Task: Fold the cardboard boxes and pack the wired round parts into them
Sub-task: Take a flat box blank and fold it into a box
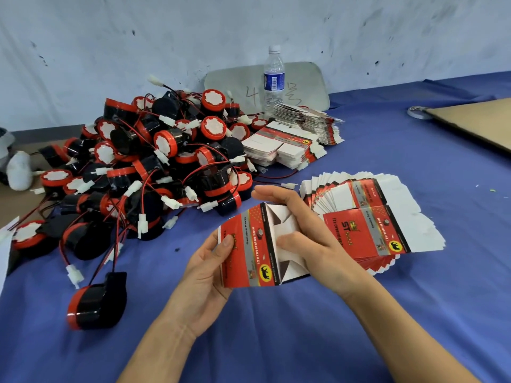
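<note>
Blue cloth point(387, 313) covers the table under a scuffed white wall point(193, 37). The left hand point(204, 280) grips a half-erected red box point(249, 250) held above the cloth. The right hand point(312, 236) clasps its open end, thumb pressing the flaps in. Folding is under way. Next, I reckon, the flaps want tucking, then a wired round part point(96, 302) from nearby goes in.
</note>
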Available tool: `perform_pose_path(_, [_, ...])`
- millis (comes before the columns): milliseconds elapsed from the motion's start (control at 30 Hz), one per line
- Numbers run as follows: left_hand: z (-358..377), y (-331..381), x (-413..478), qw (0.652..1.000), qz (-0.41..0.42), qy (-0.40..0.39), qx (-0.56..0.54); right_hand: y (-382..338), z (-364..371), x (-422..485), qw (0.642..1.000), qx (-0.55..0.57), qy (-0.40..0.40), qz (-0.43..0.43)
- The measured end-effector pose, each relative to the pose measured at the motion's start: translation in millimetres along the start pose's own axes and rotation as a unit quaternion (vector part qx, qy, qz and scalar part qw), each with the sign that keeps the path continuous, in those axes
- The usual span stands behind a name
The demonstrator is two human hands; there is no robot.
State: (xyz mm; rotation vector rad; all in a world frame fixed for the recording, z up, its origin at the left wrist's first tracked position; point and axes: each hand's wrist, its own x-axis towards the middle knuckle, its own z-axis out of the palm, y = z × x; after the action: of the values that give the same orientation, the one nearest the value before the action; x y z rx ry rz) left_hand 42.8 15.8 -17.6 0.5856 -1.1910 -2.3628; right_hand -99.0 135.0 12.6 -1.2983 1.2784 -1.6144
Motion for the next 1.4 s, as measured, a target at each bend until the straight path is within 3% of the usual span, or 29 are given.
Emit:
perform_pose_path(267, [-2,2,1,0.999,-0.012,-0.01,-0.04,-1,1,1,0.999,0.033,-0.032,0.013])
perform_pose_path(600, [-1,1,2,0.999,-0.007,0.0,-0.041,2,3,0,0.999,-0.034,-0.003,-0.021])
perform_pose_path(767, [-3,0,2,0.997,-0.004,0.004,-0.078,6,3,1,0.996,0.083,-0.003,0.015])
perform_pose_path(867, [0,3,0,0.996,-0.001,0.008,-0.094,6,9,10,0.998,0.052,0.008,0.022])
perform_pose_path(933, [2,5,-1,0.994,0.01,0.023,-0.102,7,9,22,0.997,0.002,0.055,0.061])
perform_pose_path(1033, [-4,12,-5,0.995,0.051,0.036,-0.079,17,1,21,0.996,0.028,0.022,0.081])
perform_pose_path(1133, [-2,24,-15,0.988,0.064,-0.069,-0.124,28,5,28,0.979,0.062,0.068,0.183])
perform_pose_path(1200, [5,26,-21,0.974,0.053,-0.15,-0.161,37,9,12,0.973,0.124,0.054,0.186])
perform_pose_path(1267, [16,22,-21,0.989,0.064,-0.114,-0.069,44,11,9,0.955,0.163,0.089,0.23])
perform_pose_path(1333, [23,18,-15,0.989,0.132,-0.042,0.055,49,10,12,0.943,0.155,0.117,0.269])
perform_pose_path(1367, [22,14,-14,0.969,0.202,-0.008,0.142,48,10,13,0.942,0.143,0.115,0.28])
perform_pose_path(1400, [19,11,-15,0.924,0.291,0.022,0.245,49,10,13,0.942,0.132,0.117,0.284])
